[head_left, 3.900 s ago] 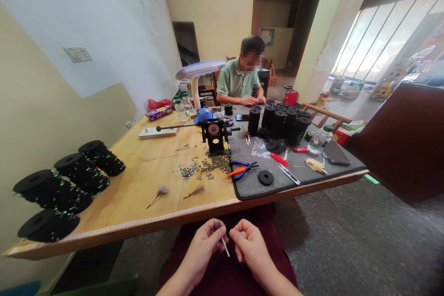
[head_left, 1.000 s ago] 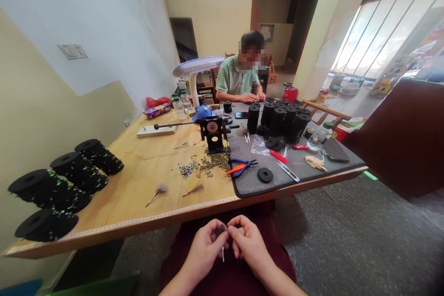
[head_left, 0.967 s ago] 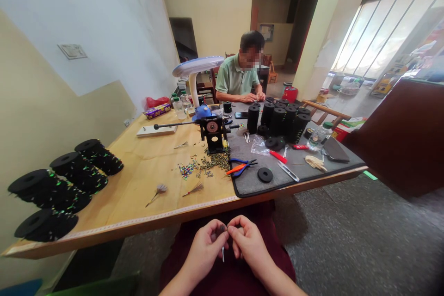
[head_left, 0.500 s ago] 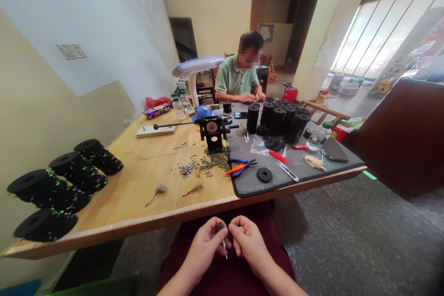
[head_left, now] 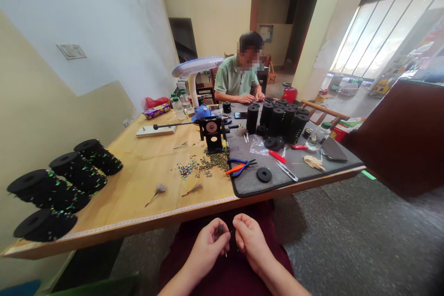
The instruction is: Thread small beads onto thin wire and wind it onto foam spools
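One head-worn camera looks forward and down over the left hand (head_left: 211, 246) and right hand (head_left: 252, 243), close by at bottom centre, across the wooden counter (head_left: 130, 185) to a co-worker (head_left: 231, 81) farther off, with a barred window (head_left: 379, 32) well back at right

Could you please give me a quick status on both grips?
Left grip closed on small dark-headed piece, partly hidden. Right grip pinched close by, contents unclear. Table edge just beyond both.

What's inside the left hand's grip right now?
In the left hand, a small dark piece shows between thumb and fingers, and a thin pale tip pokes out below. What lies between them is covered by the hand.
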Demonstrator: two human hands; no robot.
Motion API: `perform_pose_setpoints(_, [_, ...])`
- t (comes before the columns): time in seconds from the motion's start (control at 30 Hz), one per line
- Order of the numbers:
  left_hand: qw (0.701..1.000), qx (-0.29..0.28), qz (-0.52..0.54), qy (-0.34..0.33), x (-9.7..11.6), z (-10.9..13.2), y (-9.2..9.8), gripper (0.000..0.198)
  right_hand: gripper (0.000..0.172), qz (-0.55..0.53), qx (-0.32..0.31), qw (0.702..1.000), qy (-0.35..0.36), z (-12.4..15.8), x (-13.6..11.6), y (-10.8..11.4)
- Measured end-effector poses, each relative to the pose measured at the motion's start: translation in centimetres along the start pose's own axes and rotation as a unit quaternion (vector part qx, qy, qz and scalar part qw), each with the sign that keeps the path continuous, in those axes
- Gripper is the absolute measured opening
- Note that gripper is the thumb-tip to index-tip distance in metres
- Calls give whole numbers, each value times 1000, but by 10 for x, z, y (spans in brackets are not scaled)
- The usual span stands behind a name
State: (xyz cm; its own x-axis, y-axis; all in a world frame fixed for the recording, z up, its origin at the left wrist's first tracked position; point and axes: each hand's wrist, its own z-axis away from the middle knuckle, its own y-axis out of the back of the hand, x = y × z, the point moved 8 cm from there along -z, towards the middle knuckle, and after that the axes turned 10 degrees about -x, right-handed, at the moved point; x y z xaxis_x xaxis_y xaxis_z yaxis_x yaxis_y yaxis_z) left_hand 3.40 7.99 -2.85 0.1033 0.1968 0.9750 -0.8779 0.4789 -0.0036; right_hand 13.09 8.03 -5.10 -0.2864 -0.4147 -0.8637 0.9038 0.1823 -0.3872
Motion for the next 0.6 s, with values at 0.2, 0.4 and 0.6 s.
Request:
perform_pose_setpoints(0.2, [1000, 6, -25, 9, 0, -1, 2, 13, 54, 21, 4, 1000, 13, 2, -7, 2])
perform_pose_setpoints(0.4, [997, 36, -65, 10, 3, 0, 8, 12, 57, 33, -18, 999, 15, 1, -9, -2])
perform_pose_setpoints(0.6, [989, 66, -129, -9, 17, 1, 11, 18, 56, 43, -33, 998, 11, -1, -6, -5])
